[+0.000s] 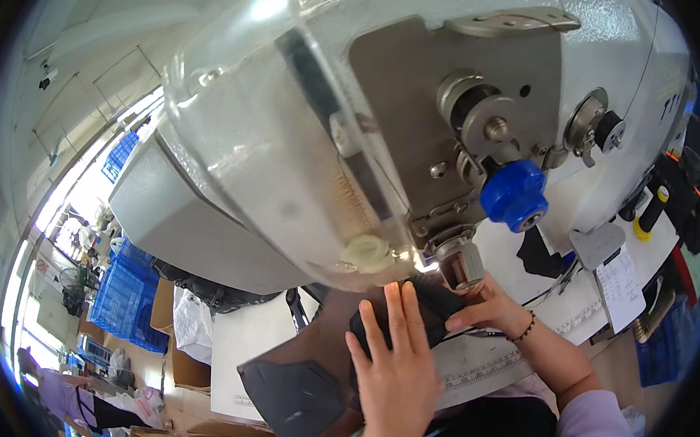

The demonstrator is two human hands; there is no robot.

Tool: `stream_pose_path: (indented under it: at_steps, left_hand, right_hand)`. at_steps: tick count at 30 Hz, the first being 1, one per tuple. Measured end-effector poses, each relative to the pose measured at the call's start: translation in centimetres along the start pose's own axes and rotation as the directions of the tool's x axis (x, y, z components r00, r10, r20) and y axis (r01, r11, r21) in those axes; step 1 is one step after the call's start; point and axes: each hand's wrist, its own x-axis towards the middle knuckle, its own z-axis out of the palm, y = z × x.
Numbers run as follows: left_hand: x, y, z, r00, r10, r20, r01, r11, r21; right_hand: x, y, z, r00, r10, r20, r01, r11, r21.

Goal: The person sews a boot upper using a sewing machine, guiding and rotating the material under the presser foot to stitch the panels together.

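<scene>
A grey sewing machine [234,155] fills the upper middle, its lamp lit above the work. Beneath its head lies dark fabric: a brown panel [331,329] with a black patch [299,400] at its lower left, and a black fabric piece [445,300] nearer the needle area. My left hand [396,381] presses flat on the fabric, fingers stretched toward the machine. To its right, my right hand [489,307] pinches the black fabric piece at its right edge, thumb on top. The needle and presser foot are hidden behind the machine's parts and my fingers.
A blue tension knob [514,195] juts from the machine above my hands. On the white table to the right are a black scrap [538,254], a written paper [620,287] and a yellow-black spool [651,213]. Blue crates [129,293] and cardboard boxes stand left; another person is lower left.
</scene>
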Motion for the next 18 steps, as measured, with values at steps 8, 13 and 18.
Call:
stream_pose_path:
  at_steps: [8, 13, 18]
  left_hand:
    - [-7.1, -4.1, -4.7, 0.922, 0.333, -0.196, -0.372, 0.628, -0.683]
    - [-4.4, -12.2, -8.2, 0.995, -0.013, 0.094, 0.080, 0.657, -0.750]
    - [6.9, -15.7, -1.5, 0.929, 0.353, 0.106, -0.192, 0.709, -0.678]
  right_hand:
    - [0.1, 0.1, -0.8, 0.999, -0.040, 0.021, 0.040, 0.999, -0.033]
    - [0.5, 0.2, 0.4, 1.000, 0.017, 0.015, -0.017, 1.000, 0.008]
    - [0.6, 1.1, -0.6, 0.995, -0.083, 0.053, 0.083, 0.996, 0.016]
